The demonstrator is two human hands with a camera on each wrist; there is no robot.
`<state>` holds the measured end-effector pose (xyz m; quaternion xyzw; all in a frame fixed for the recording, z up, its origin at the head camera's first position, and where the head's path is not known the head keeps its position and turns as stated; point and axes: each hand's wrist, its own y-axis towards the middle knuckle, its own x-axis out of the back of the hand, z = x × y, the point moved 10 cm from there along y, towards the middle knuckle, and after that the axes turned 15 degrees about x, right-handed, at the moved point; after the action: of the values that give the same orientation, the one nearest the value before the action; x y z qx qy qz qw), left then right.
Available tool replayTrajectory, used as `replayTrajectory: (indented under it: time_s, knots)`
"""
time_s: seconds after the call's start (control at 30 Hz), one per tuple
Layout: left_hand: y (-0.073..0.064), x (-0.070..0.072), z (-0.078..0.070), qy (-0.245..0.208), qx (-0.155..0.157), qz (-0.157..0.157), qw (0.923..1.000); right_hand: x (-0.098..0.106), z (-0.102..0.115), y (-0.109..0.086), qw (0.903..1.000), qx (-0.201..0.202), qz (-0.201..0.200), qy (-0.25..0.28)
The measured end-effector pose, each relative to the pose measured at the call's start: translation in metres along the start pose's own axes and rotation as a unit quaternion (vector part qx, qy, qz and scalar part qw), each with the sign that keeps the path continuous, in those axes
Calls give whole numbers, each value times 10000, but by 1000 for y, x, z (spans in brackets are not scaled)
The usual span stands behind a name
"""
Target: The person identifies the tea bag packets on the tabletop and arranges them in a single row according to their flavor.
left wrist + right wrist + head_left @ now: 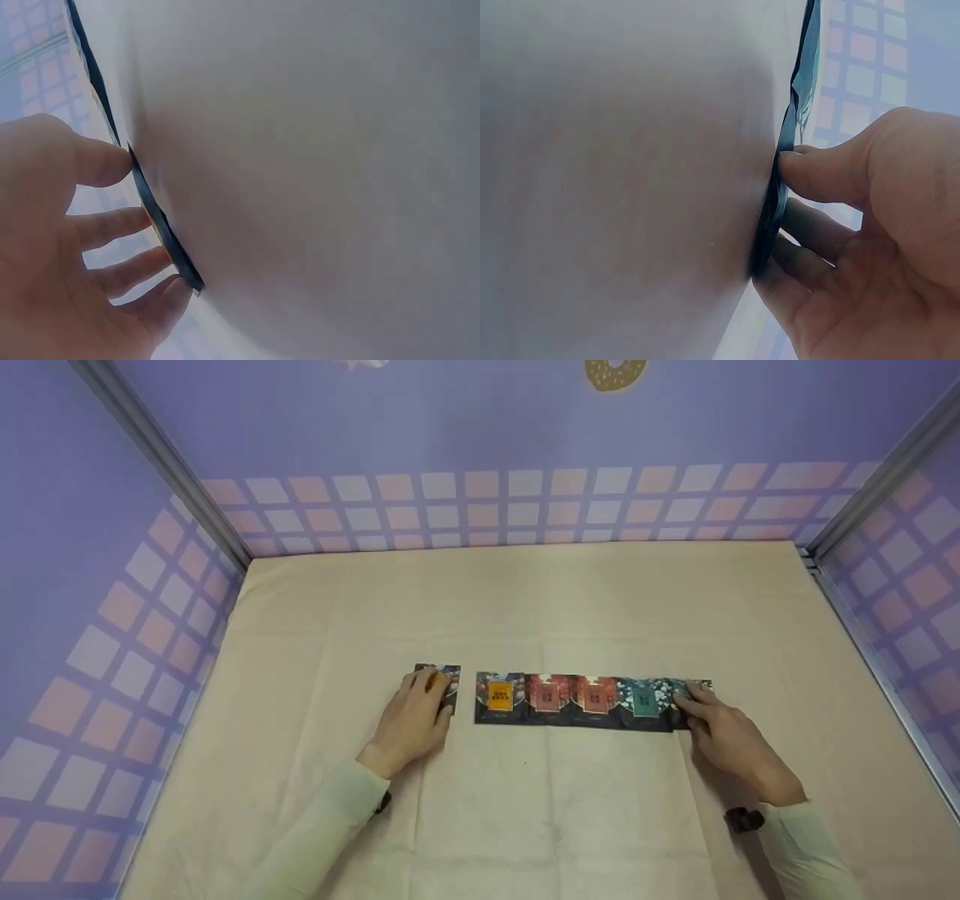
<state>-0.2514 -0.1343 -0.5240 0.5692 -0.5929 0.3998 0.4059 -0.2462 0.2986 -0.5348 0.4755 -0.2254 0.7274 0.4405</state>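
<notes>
Near the middle of the cloth, my left hand (409, 720) grips a dark sachet (453, 676) with an orange label, its fingers over the top and thumb at the right edge. A narrow gap separates that sachet from a row running to the right: one with an orange label (500, 697), two with red labels (548, 699), and one with a green label (645, 703). At the row's right end, my right hand (731, 735) holds another dark sachet (704, 685), mostly hidden under the fingers. In the right wrist view, thumb and fingers meet the edges of this sachet (769, 225).
A cream cloth (480, 810) with fold creases covers the table. Purple walls with pink and white squares (480, 510) enclose the back and both sides, with metal posts (169, 457) at the corners. Each wrist wears a dark device (744, 819).
</notes>
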Motion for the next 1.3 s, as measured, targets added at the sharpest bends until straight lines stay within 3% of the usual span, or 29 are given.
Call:
replayTrajectory:
  time_s: [0.23, 0.77, 1.3]
  knots:
    - [-3, -2, -9, 78, -138, -84, 9998, 1, 2, -1, 9999, 130, -68, -50]
    - [-4, -12, -19, 284, 173, 186, 9993, 0, 0, 0, 10000, 52, -28, 30]
    - [-9, -12, -28, 378, -80, 11, 9993, -1, -1, -1, 10000, 52, -52, 28]
